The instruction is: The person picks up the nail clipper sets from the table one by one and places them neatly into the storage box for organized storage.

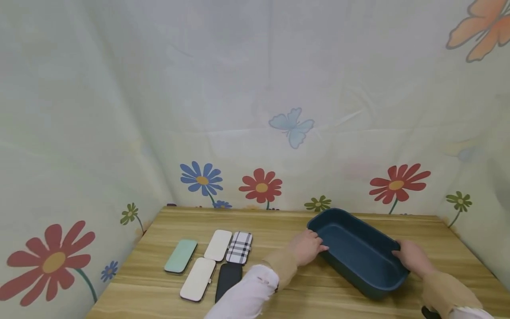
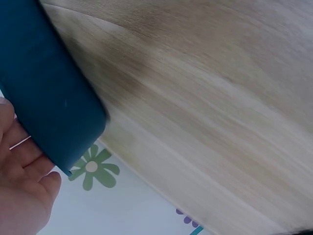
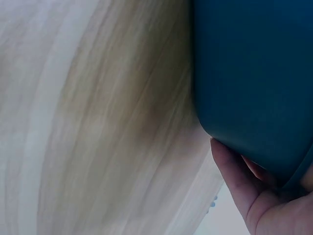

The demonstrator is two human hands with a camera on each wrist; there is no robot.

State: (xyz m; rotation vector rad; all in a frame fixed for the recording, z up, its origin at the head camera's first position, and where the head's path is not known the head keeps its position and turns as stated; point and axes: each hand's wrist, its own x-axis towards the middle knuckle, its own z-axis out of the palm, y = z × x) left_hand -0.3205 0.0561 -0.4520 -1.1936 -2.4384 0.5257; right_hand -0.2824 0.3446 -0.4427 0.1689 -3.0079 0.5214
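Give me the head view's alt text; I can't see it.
Left hand and right hand hold a blue bin between them toward the right of a wooden table. Left of it lie a green case, two white cases, a plaid case and a black case. Behind hangs a flowered curtain.

Head, left wrist and right wrist views: no readable text, label, brand, number or sign is showing.
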